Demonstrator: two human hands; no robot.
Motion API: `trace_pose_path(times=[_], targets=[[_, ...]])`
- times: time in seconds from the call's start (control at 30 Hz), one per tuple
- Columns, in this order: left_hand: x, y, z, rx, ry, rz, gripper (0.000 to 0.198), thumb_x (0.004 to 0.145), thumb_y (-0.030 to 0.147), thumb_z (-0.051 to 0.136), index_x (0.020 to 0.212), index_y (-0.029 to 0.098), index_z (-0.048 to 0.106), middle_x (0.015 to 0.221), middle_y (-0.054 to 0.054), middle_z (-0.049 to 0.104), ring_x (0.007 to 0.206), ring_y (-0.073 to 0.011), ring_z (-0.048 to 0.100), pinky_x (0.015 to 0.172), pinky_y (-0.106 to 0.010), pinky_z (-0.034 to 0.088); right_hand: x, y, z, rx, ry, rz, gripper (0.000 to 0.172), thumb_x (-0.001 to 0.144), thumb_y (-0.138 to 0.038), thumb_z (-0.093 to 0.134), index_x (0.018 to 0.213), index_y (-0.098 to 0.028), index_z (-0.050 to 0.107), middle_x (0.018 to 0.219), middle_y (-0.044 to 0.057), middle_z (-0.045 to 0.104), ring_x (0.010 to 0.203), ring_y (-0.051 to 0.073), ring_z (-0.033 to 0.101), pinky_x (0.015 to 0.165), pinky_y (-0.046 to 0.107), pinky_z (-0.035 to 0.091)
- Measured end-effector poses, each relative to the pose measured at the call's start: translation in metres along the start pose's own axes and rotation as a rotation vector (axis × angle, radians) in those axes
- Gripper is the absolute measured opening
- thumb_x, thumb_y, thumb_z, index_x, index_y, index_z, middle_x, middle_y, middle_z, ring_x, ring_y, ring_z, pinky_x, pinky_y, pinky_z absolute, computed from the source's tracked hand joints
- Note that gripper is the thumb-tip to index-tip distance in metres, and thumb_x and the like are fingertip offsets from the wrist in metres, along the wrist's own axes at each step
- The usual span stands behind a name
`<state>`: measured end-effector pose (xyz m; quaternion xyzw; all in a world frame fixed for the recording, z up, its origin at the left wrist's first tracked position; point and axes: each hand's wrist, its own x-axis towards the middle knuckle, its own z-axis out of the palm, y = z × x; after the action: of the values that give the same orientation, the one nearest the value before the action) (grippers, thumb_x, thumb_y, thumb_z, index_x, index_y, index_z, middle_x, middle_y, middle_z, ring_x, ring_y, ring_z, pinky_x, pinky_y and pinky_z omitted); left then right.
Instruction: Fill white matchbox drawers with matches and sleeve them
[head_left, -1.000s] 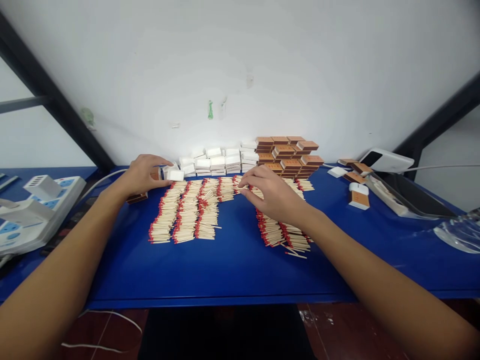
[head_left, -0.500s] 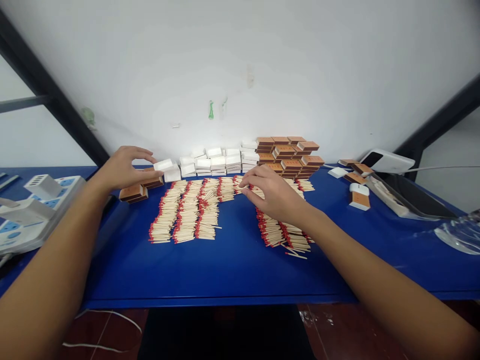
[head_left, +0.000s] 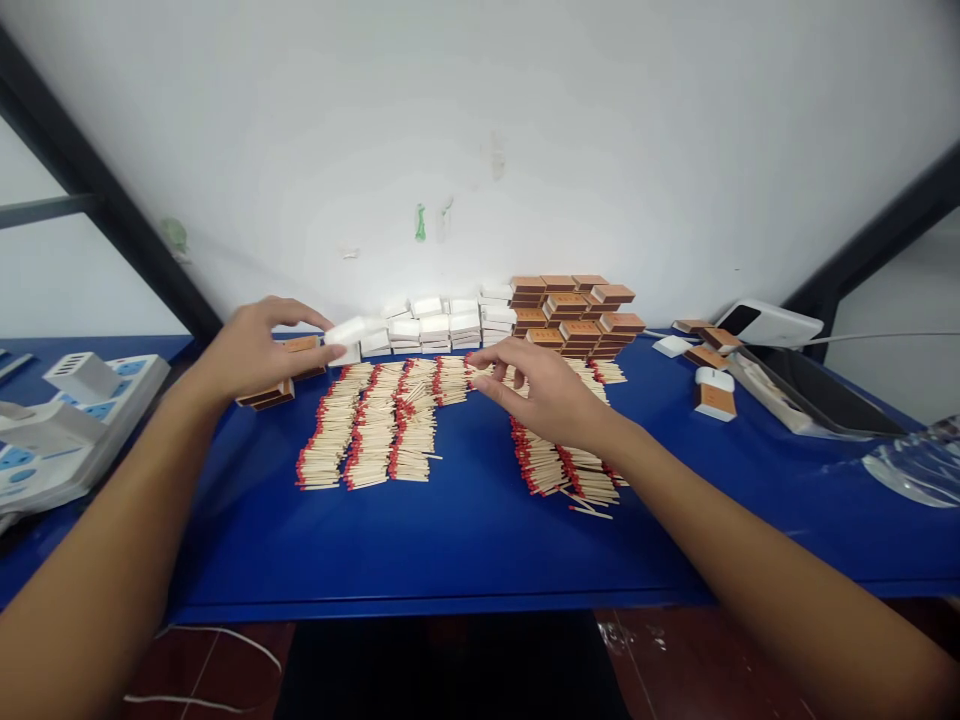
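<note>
My left hand (head_left: 271, 345) grips a white matchbox tray (head_left: 349, 332) between thumb and fingers, at the left end of a row of stacked white trays (head_left: 435, 328). Brown matchboxes (head_left: 268, 397) lie partly hidden under that hand. My right hand (head_left: 536, 385) hovers low over red-tipped matches (head_left: 454, 378), thumb and index finger apart at the end of the back bundle. Its palm hides part of the right-hand matches (head_left: 540, 460). Several columns of matches (head_left: 367, 430) are spread out on the left.
Brown matchboxes (head_left: 577, 310) are stacked against the wall. To the right lie loose boxes (head_left: 715, 402), a white device (head_left: 772, 322) with a cable, a dark pouch (head_left: 817, 395) and clear plastic (head_left: 915, 468). A power strip (head_left: 112, 400) with chargers occupies the left of the blue table (head_left: 450, 560).
My left hand has moved right with the white tray, over the neighbouring trays. My right hand has shifted slightly left along the back matches.
</note>
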<state>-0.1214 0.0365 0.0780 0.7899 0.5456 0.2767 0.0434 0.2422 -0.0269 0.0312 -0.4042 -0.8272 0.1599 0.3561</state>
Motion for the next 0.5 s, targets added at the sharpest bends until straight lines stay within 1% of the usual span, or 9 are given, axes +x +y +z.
trace_pose_path(times=[0.07, 0.1, 0.13, 0.23, 0.3, 0.37, 0.4, 0.43, 0.5], targets=[[-0.007, 0.025, 0.015, -0.085, -0.02, 0.247, 0.042, 0.08, 0.06, 0.082, 0.101, 0.024, 0.08, 0.11, -0.004, 0.079, 0.112, -0.0263, 0.068, 0.104, -0.04, 0.05, 0.0, -0.009, 0.002, 0.249, -0.039, 0.106, 0.04, 0.105, -0.043, 0.061, 0.138, -0.022, 0.061, 0.116, 0.01, 0.073, 0.091, 0.021, 0.067, 0.079, 0.038, 0.056], [-0.012, 0.038, 0.024, -0.127, -0.054, 0.357, 0.039, 0.082, 0.058, 0.082, 0.102, 0.024, 0.08, 0.109, -0.004, 0.079, 0.111, -0.0253, 0.068, 0.102, -0.039, 0.051, -0.001, -0.012, 0.004, 0.357, -0.061, 0.15, 0.046, 0.106, -0.047, 0.059, 0.144, -0.022, 0.057, 0.115, 0.009, 0.073, 0.087, 0.019, 0.068, 0.076, 0.037, 0.056], [-0.016, 0.051, 0.033, -0.147, -0.073, 0.423, 0.036, 0.084, 0.056, 0.082, 0.104, 0.026, 0.08, 0.109, -0.003, 0.078, 0.11, -0.0247, 0.067, 0.099, -0.039, 0.052, -0.001, -0.015, 0.006, 0.44, -0.091, 0.192, 0.048, 0.106, -0.049, 0.059, 0.146, -0.022, 0.055, 0.113, 0.009, 0.073, 0.083, 0.018, 0.067, 0.073, 0.035, 0.055], [-0.028, 0.084, 0.058, -0.189, -0.065, 0.552, 0.027, 0.089, 0.048, 0.082, 0.105, 0.026, 0.08, 0.108, -0.004, 0.077, 0.108, -0.0243, 0.066, 0.098, -0.041, 0.052, -0.003, -0.021, 0.014, 0.561, -0.146, 0.259, 0.045, 0.102, -0.05, 0.065, 0.136, -0.022, 0.062, 0.106, 0.006, 0.072, 0.075, 0.015, 0.063, 0.067, 0.032, 0.053], [-0.032, 0.095, 0.069, -0.208, -0.06, 0.582, 0.027, 0.092, 0.048, 0.08, 0.107, 0.025, 0.079, 0.112, -0.005, 0.077, 0.111, -0.0251, 0.066, 0.101, -0.043, 0.052, -0.003, -0.021, 0.018, 0.548, -0.139, 0.266, 0.039, 0.098, -0.048, 0.069, 0.127, -0.022, 0.067, 0.105, 0.005, 0.071, 0.073, 0.014, 0.06, 0.065, 0.031, 0.051], [-0.031, 0.094, 0.072, -0.164, -0.084, 0.62, 0.035, 0.091, 0.054, 0.08, 0.11, 0.024, 0.078, 0.115, -0.007, 0.076, 0.115, -0.0267, 0.066, 0.105, -0.045, 0.05, -0.003, -0.019, 0.019, 0.468, -0.116, 0.262, 0.03, 0.098, -0.045, 0.069, 0.118, -0.022, 0.072, 0.106, 0.005, 0.072, 0.072, 0.014, 0.058, 0.064, 0.032, 0.049], [-0.028, 0.088, 0.069, -0.119, -0.102, 0.632, 0.041, 0.09, 0.059, 0.08, 0.112, 0.024, 0.078, 0.117, -0.007, 0.076, 0.118, -0.0281, 0.065, 0.107, -0.046, 0.049, -0.003, -0.017, 0.018, 0.407, -0.108, 0.257, 0.026, 0.098, -0.042, 0.067, 0.113, -0.022, 0.074, 0.105, 0.005, 0.072, 0.072, 0.014, 0.057, 0.064, 0.032, 0.048], [-0.023, 0.078, 0.063, -0.061, -0.109, 0.627, 0.046, 0.09, 0.062, 0.078, 0.115, 0.024, 0.077, 0.119, -0.008, 0.075, 0.122, -0.0297, 0.064, 0.11, -0.047, 0.047, -0.003, -0.015, 0.017, 0.338, -0.099, 0.251, 0.023, 0.099, -0.04, 0.066, 0.108, -0.022, 0.076, 0.101, 0.005, 0.073, 0.072, 0.015, 0.057, 0.065, 0.033, 0.047], [-0.01, 0.048, 0.043, 0.062, -0.06, 0.532, 0.047, 0.093, 0.065, 0.07, 0.112, 0.023, 0.077, 0.115, -0.009, 0.077, 0.116, -0.0301, 0.066, 0.108, -0.046, 0.048, -0.003, -0.01, 0.015, 0.189, -0.09, 0.24, 0.02, 0.099, -0.037, 0.063, 0.102, -0.022, 0.077, 0.088, 0.004, 0.071, 0.07, 0.017, 0.057, 0.064, 0.033, 0.045]])
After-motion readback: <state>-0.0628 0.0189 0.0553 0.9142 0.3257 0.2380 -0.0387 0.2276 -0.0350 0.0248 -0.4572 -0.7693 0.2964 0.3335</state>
